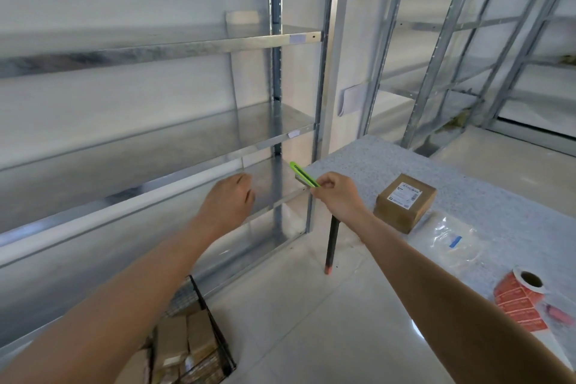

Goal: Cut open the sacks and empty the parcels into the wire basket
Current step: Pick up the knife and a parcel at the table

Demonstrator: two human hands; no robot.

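Arms out before shelving (199, 47); table (467, 171) bears one box (405, 201); basket (212, 318) at feet holds parcels. Left hand (230, 199) loosely curled, empty — right hand (338, 193) fingers (322, 184) pinch cutter (300, 172): light pinch may drop it, or blade nick left hand nearby.

My tabletop (483, 178) looks speckled grey and matt. On it sit a brown cardboard box (404, 203) with a paper label, a glossy crinkled plastic bag (448, 243) and a roll of red paper stickers (517, 299). Left of it, my cutter (300, 172) is green plastic and the shelving (218, 44) is dull galvanised metal.
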